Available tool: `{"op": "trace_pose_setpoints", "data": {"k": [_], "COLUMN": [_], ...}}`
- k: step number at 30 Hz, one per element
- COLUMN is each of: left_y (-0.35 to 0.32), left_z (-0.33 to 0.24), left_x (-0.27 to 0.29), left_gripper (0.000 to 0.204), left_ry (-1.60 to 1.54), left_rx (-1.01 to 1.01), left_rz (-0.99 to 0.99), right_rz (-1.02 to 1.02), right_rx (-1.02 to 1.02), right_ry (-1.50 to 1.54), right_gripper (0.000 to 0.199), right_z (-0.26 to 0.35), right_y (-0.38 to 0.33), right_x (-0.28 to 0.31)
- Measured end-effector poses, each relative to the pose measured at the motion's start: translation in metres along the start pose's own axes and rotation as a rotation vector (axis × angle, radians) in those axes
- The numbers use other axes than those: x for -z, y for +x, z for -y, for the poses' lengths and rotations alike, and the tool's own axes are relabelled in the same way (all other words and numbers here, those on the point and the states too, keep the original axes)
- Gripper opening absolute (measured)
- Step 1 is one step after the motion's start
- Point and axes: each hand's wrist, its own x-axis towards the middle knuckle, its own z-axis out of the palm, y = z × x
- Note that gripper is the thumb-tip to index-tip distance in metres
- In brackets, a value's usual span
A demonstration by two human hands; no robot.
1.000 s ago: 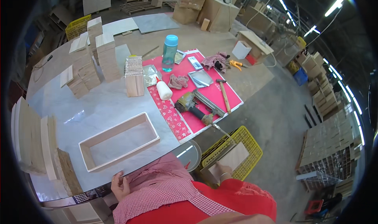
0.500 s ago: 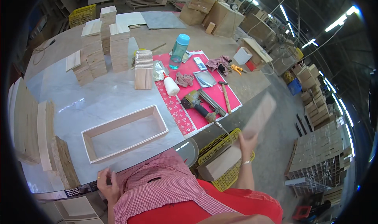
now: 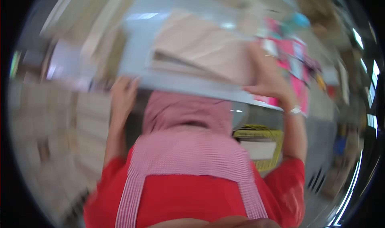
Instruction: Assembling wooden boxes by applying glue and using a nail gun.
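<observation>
Motion blurs much of the head view. My right hand (image 3: 270, 77) is closed on the right end of a flat pale wooden board (image 3: 200, 41), with the thumb at its near side. The board lies slantwise over a shallow rectangular wooden frame (image 3: 178, 66) and hides most of it. A dark wedge-shaped gap shows between the two at the left, so I cannot tell whether they touch along the right part. My left hand (image 3: 123, 92) is at the table's near edge, left of the frame; its fingers are smeared and nothing can be made out in them.
Boards (image 3: 102, 31) stand stacked at the table's left. On the pink sheet (image 3: 286, 53) at the right are tools and a blue-topped bottle (image 3: 298, 21), all blurred. A yellow crate (image 3: 276, 152) with wooden pieces sits below the table edge.
My right hand has brought the board from beside the yellow crate leftward over the frame. The view has swung left, and my left hand stays near the table's edge.
</observation>
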Motion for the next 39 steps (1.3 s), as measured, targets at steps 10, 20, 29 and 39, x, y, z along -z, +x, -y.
{"op": "trace_pose_setpoints", "data": {"k": [10, 20, 29, 39], "left_y": [0.01, 0.038, 0.046, 0.055], "left_z": [-0.014, -0.024, -0.023, -0.03], "left_x": [0.0, -0.017, -0.007, 0.003], "left_gripper": [0.038, 0.03, 0.024, 0.023], "left_ry": [-0.04, 0.007, 0.098, 0.185], "left_rx": [0.03, -0.077, -0.213, -0.222], "left_rz": [-0.034, 0.03, 0.089, 0.192], "right_rz": [0.096, 0.154, 0.129, 0.125], "right_rx": [0.093, 0.041, 0.11, 0.084], "right_ry": [0.071, 0.09, 0.046, -0.029], "right_gripper": [0.112, 0.112, 0.105, 0.106], "right_z": [0.021, 0.011, -0.012, -0.01], "right_y": [0.042, 0.055, 0.056, 0.051], "right_x": [-0.003, -0.021, -0.045, -0.055]}}
